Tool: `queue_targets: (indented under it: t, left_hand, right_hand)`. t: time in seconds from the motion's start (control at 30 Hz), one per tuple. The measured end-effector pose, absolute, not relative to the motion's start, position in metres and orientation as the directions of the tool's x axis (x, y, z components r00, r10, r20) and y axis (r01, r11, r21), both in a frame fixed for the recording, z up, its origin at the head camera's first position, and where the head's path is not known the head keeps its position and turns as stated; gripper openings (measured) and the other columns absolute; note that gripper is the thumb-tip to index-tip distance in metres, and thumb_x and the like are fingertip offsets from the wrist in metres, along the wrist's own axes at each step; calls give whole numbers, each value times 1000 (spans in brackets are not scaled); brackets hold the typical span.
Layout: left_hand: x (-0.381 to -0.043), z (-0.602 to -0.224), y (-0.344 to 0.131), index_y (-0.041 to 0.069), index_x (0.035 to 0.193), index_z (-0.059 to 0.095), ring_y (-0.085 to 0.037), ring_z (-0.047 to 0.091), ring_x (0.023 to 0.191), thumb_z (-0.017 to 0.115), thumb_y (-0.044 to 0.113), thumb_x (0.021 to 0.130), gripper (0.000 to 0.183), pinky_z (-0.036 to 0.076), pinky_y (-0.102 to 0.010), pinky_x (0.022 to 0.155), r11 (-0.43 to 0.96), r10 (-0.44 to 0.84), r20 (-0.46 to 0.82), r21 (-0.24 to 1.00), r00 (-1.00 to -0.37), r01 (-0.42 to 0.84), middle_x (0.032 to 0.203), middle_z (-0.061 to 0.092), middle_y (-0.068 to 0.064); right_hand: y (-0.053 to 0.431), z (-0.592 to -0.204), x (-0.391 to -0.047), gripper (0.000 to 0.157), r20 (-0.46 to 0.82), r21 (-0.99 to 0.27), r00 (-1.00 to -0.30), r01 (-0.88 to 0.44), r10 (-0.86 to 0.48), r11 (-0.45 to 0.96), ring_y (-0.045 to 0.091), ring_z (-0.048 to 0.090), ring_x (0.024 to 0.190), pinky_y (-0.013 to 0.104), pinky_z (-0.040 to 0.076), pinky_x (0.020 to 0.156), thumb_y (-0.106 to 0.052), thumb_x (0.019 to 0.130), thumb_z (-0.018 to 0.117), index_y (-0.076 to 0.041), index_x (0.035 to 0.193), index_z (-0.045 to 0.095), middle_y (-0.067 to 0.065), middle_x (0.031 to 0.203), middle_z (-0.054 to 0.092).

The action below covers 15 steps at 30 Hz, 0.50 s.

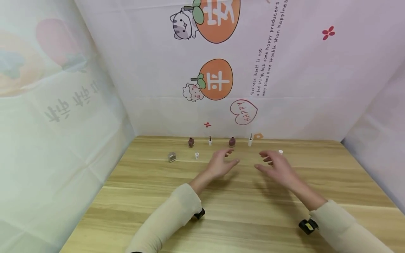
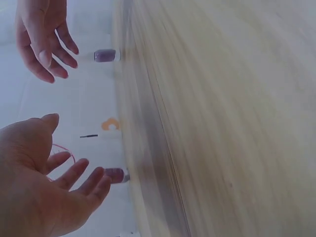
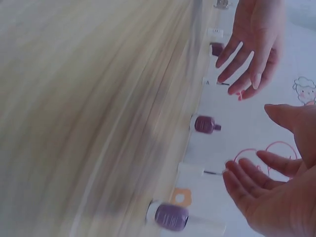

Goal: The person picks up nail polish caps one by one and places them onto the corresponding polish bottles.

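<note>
My left hand [image 1: 220,164] is above the wooden table with fingers relaxed and nothing in them. My right hand [image 1: 278,168] faces it, also holding nothing, fingers loosely bent. Just beyond the left fingertips stands an uncapped purple nail polish bottle [image 1: 232,142]. To its right, a white brush cap [image 1: 250,141] stands with its brush pointing up. Another nail polish bottle [image 3: 171,216], purple with its white cap [image 3: 207,226] on, is near the right hand; in the head view that hand hides all but its cap.
Farther left are a second uncapped purple bottle [image 1: 191,142], a brush cap [image 1: 210,141] with its brush up, a clear glittery bottle [image 1: 172,156] and a small white cap [image 1: 197,155]. A printed cloth [image 1: 158,88] hangs behind the wooden table [image 1: 240,218] and at both sides.
</note>
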State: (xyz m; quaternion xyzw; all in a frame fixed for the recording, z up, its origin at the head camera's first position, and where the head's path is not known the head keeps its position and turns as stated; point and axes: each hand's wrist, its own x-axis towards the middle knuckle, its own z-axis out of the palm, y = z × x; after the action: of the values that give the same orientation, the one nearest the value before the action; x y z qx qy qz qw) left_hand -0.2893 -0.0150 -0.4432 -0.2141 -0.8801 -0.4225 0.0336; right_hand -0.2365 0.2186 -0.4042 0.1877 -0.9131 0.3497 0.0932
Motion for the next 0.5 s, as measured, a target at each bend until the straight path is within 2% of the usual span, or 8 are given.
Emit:
queue_targets:
  t: [0.2, 0.5]
  left_hand:
    - [-294, -441, -20, 14, 131, 51, -29, 53, 115, 66, 35, 88, 50, 45, -35, 92, 547, 317, 230, 748, -920, 375, 130, 54, -8]
    - [-303, -438, -25, 9, 131, 49, -31, 54, 111, 74, 31, 81, 60, 47, -39, 89, 481, 201, 195, 834, -960, 270, 128, 53, -13]
  right_hand:
    - [208, -403, -244, 53, 293, -589, -925, -373, -240, 717, 43, 56, 103, 54, 47, 83, -30, 89, 66, 7, 123, 49, 28, 119, 55]
    - [194, -399, -262, 58, 196, -610, -967, -249, -161, 752, 44, 54, 107, 52, 47, 85, -32, 92, 60, 9, 130, 43, 30, 122, 52]
